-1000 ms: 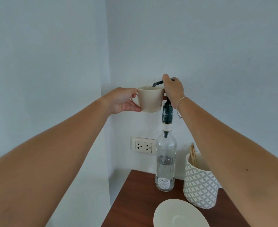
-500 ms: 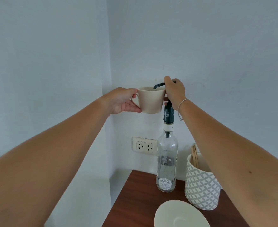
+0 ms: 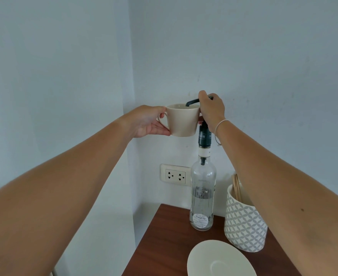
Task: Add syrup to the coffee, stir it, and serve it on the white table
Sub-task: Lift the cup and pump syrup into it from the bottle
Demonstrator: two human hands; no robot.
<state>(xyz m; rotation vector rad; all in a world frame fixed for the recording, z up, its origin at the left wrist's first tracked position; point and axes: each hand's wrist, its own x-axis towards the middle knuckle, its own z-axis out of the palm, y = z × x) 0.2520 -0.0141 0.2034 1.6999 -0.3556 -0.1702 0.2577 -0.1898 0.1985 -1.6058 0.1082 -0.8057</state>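
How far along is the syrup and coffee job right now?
Done: nothing shows as finished. In hand: the left hand holds the cup under the pump spout of the syrup bottle, with the right hand on the pump. Left: stirring, with sticks waiting in the patterned holder, then serving; the saucer sits empty.

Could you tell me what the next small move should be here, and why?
Probably press the pump head down. The right hand already rests on it, its spout reaches over the rim of the cream cup, and the left hand holds that cup up beside the syrup bottle. No syrup flow is visible.
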